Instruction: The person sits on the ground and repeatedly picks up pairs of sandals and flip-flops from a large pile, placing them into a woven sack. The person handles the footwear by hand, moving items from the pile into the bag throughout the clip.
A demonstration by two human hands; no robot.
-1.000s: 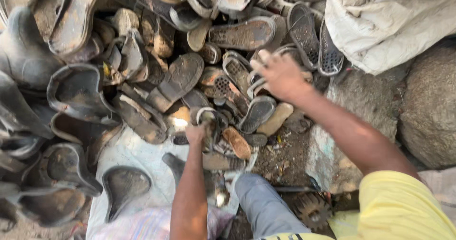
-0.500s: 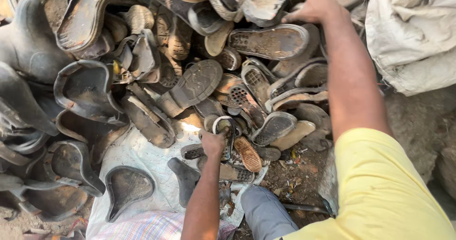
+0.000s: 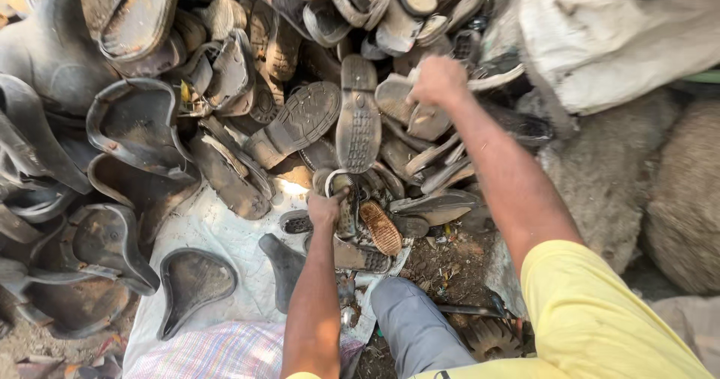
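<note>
- Since the earlier frame the right hand (image 3: pixel 439 80) is coming back down from the top of the heap and is now closing on a pale shoe sole (image 3: pixel 396 96) in the upper middle, while the left hand (image 3: pixel 325 209) is staying low at the heap's near edge.
- At far left, black moulded saddle-shaped shells (image 3: pixel 135 127) are lying stacked and overlapping; one more shell (image 3: pixel 191 281) is sitting apart on the white sheet (image 3: pixel 225 236) spread on the ground.
- Left hand is curled around a small dark sole with a pale rim (image 3: pixel 341 187), fingers closed on its edge, just beside an orange-tan ribbed sole (image 3: pixel 381 227).
- Standing upright between the two hands is a long dark treaded sole (image 3: pixel 358 116); it is leaning loosely on its neighbours.
- Right hand is gripping the pale shoe sole, which is lying wedged among others in the heap.
- Risk, as I judge it: pulling that wedged sole free may be loosening the pieces above, so the upright sole and those near it could be sliding down onto the left hand.
- Risk: grit and worn edges may be scraping bare fingers.
- At upper right a pale cloth sack (image 3: pixel 622 41) is bulging; what is inside is hidden.
</note>
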